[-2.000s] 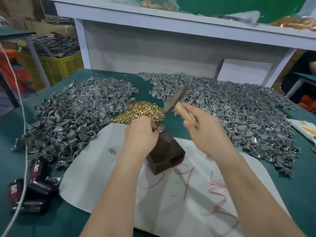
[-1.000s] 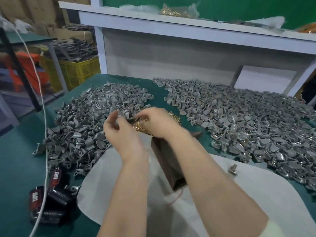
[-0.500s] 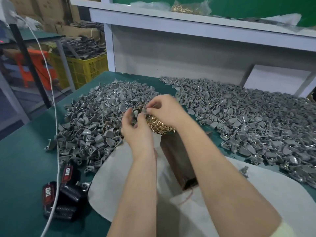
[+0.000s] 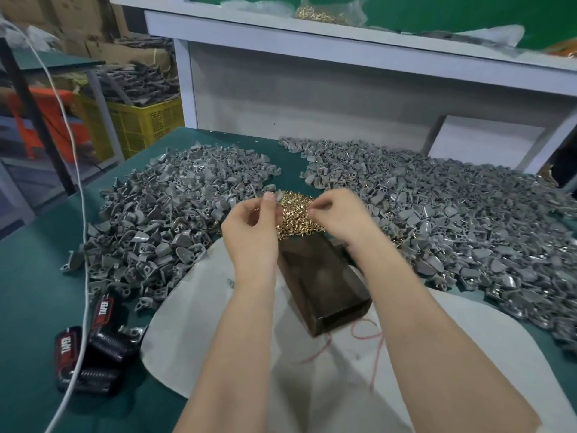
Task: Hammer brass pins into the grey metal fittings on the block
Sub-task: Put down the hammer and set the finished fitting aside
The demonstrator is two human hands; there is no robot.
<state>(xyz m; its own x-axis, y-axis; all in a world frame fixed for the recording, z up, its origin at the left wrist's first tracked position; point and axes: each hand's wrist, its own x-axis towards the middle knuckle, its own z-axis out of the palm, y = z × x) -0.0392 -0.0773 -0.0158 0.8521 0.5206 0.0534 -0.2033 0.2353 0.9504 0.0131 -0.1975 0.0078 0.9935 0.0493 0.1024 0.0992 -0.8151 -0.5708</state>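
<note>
Grey fittings (image 4: 162, 220), gold pins (image 4: 295, 214), dark brown block (image 4: 324, 285), teal table (image 4: 31, 276), white sheet (image 4: 199, 323) with red scrawl, yellow meshed crate (image 4: 140, 126), seemingly black-red packets (image 4: 67, 348)

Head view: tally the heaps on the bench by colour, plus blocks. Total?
Grey fitting heaps: 2 (left, right)
Brass pin heaps: 1
Dark blocks: 1
Total: 4
Not counted: the bag of pins up on the shelf.
</note>
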